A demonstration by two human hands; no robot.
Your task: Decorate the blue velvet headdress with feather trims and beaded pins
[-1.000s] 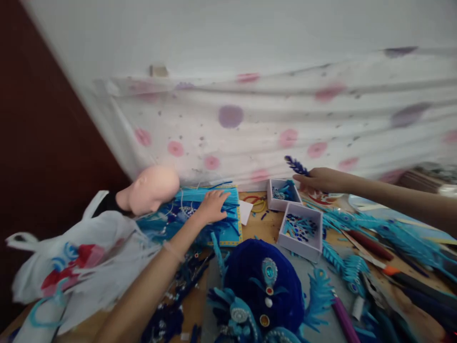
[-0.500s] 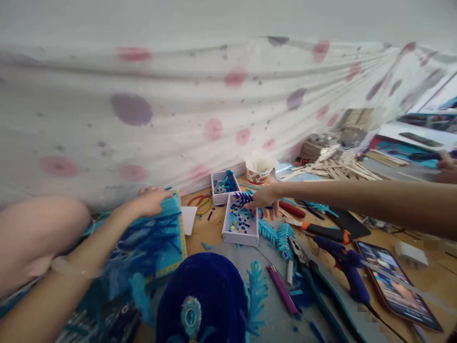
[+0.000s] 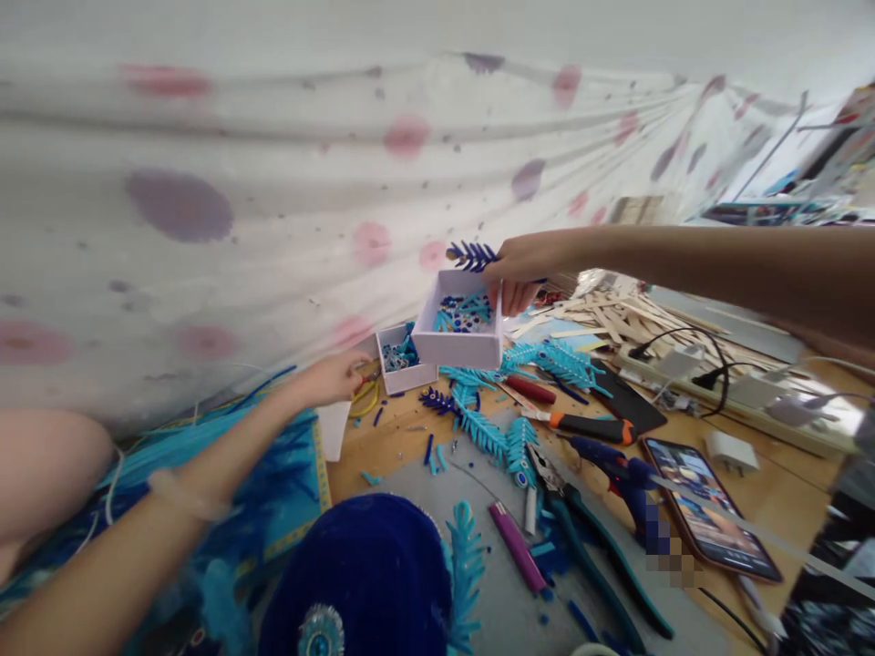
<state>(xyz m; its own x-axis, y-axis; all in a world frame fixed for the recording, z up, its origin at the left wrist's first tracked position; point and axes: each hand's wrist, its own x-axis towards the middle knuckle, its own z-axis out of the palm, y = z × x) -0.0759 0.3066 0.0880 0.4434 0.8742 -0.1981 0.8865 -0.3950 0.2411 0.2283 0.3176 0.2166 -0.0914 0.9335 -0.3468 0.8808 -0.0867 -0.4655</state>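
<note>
My right hand (image 3: 518, 269) is closed on the wall of a white box (image 3: 458, 351), which it holds raised above the table. Beads and light blue pieces lie inside. A dark blue feather-shaped piece (image 3: 471, 256) sticks out of the same hand over the box. My left hand (image 3: 334, 376) is at the pliers with red and yellow handles (image 3: 365, 401), fingers curled over the red handle, which they partly hide. Beside it stands a second white box (image 3: 410, 378) with blue bits. A dark blue velvet form (image 3: 369, 565) with a jewelled ornament is nearest me.
On the right lie large pliers (image 3: 602, 547), a glue gun (image 3: 619, 474), an orange-black cutter (image 3: 591, 426), a phone (image 3: 711, 510) and a power strip (image 3: 745, 401). Light blue feather-shaped pieces (image 3: 485, 428) spread across the middle. A patterned curtain (image 3: 273, 228) hangs behind.
My right hand has lifted the white box off the table, still with the dark blue piece. My left hand has moved right, from the blue material to the pliers. The view has shifted right.
</note>
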